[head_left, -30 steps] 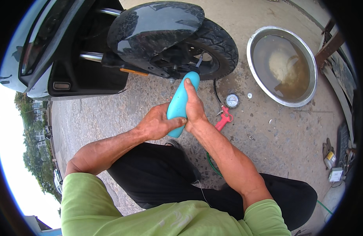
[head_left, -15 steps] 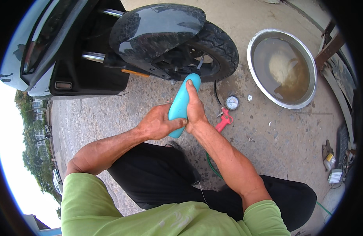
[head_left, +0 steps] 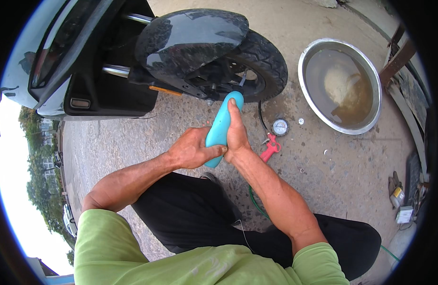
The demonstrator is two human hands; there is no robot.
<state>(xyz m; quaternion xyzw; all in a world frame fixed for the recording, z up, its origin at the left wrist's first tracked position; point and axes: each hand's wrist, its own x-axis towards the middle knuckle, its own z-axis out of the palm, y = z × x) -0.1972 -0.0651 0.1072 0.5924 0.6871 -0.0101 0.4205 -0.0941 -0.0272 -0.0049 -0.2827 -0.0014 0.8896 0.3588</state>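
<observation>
At the far left stood the white and black body of a scooter [head_left: 62, 71], its glossy black front mudguard [head_left: 190, 42] arching over a black rubber tyre [head_left: 264, 61] on the rough concrete ground [head_left: 323, 180]. Below the wheel, the person's left hand [head_left: 190, 149] was closed around the lower end of a smooth, elongated turquoise plastic object [head_left: 219, 128], fingers wrapped over its bottom. The right hand [head_left: 238, 135] pressed against the same object from the other side, thumb stretched up along its length, so both hands were clamped together on it. The turquoise object stood nearly upright, its rounded top just beside the tyre's lower edge; whether it touched the tyre could not be told. Just right of the hands lay a round white pressure gauge [head_left: 280, 127] with a red handle [head_left: 270, 148] and a black hose. Farther right sat a wide, round metal basin [head_left: 340, 85] holding murky brownish water with a pale lump submerged in it. At the right rim, small boxes [head_left: 404, 213] lay near dark boards.
</observation>
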